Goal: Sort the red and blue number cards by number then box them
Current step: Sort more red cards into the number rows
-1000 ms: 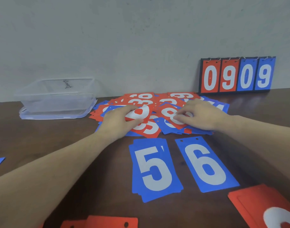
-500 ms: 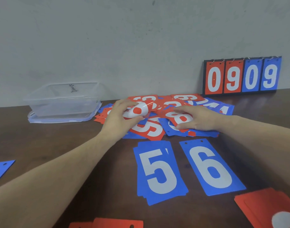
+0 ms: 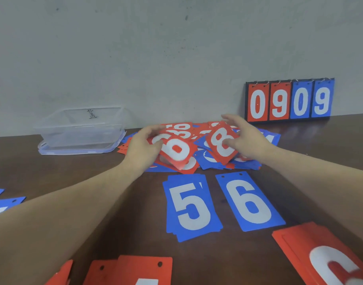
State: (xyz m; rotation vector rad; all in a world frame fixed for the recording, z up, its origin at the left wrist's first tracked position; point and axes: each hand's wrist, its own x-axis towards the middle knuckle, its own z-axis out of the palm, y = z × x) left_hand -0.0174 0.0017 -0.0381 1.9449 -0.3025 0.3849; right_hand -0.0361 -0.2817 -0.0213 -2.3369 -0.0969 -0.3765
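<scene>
Pile (image 3: 215, 161) half hidden behind red cards in left hand (image 3: 142, 150) and right hand (image 3: 248, 138)

Unsorted card pile (image 3: 199, 140): most digits covered by overlapping cards and by both hands; only fragments legible.
Red card in left hand (image 3: 142, 148): digit reads 6 or 9, cannot tell which; upper edge behind fingers.
Red stack at bottom right (image 3: 320, 256): cut by frame edge, digit partial and blurred.
Red cards at bottom edge (image 3: 135, 271): numerals cropped.
Blue cards at left edge (image 3: 3, 204): cropped, digits unreadable.
Clear container (image 3: 81, 130): marking on far wall too small to read.
</scene>
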